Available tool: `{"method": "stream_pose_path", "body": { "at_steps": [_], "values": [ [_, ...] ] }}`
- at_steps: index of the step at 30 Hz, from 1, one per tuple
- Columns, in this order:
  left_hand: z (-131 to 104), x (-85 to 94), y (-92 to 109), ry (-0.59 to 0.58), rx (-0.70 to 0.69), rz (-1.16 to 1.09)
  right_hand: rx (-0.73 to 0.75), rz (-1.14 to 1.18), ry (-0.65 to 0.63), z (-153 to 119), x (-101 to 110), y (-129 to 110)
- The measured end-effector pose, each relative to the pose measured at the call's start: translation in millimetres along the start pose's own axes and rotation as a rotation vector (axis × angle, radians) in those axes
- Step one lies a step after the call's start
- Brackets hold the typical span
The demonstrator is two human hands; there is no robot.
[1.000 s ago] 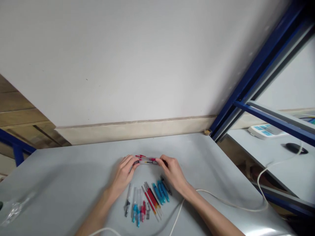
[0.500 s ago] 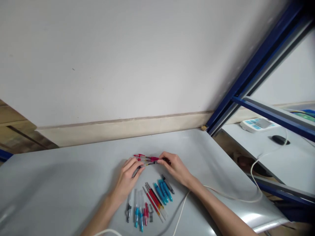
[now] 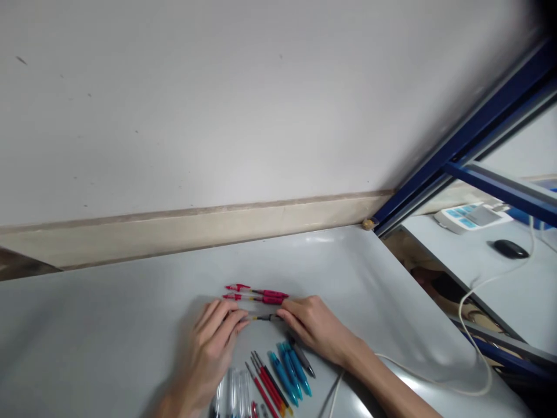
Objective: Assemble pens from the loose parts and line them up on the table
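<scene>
Between my two hands lies a dark pen with a clear barrel (image 3: pixel 261 317), level on the grey table. My left hand (image 3: pixel 217 337) pinches its left end. The fingers of my right hand (image 3: pixel 307 325) are closed on its dark right end. Just beyond are two red pens, one (image 3: pixel 270 292) behind the other (image 3: pixel 256 298), roughly parallel. Nearer to me lie red refills (image 3: pixel 267 383), blue grip barrels (image 3: pixel 289 371) and a dark grip barrel (image 3: pixel 303 357). Clear barrels (image 3: pixel 237 395) sit beside my left wrist, cut by the lower frame edge.
The grey table (image 3: pixel 130 313) meets a pale wall. A white cable (image 3: pixel 435 384) runs under my right forearm and off to the right. Beyond a blue frame (image 3: pixel 461 139), a second table holds a white device (image 3: pixel 472 216) and a black mouse (image 3: pixel 510 249).
The view has shifted, so the clear barrels are partly out of frame. The red pens now lie apart from my hands, and the dark pen is drawn nearer and level between both hands.
</scene>
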State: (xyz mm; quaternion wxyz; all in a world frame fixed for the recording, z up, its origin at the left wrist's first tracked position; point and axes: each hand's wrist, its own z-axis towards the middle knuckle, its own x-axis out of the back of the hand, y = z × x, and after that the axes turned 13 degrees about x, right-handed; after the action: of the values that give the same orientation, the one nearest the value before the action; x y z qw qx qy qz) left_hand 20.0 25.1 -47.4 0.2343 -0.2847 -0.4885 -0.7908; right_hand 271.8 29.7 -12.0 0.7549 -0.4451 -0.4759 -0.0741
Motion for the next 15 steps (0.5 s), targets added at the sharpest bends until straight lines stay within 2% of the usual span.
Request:
{"method": "stream_pose_path", "body": {
  "at_steps": [4,7,11,15],
  "values": [
    [3.2,-1.1,-0.3,-0.011,-0.010,0.020,-0.011,-0.017,0.014,-0.2,-0.4,3.2],
    [6.1,1.0,1.7,-0.019,0.009,-0.008,-0.003,-0.002,0.088,-1.4,-0.1,6.0],
    [8.2,4.3,3.6,-0.087,0.034,-0.063,0.007,0.027,0.195,-2.8,0.6,8.8],
    [11.4,5.8,2.2,-0.055,-0.011,-0.062,0.038,0.008,0.199,-1.9,-0.7,8.2]
  ]
}}
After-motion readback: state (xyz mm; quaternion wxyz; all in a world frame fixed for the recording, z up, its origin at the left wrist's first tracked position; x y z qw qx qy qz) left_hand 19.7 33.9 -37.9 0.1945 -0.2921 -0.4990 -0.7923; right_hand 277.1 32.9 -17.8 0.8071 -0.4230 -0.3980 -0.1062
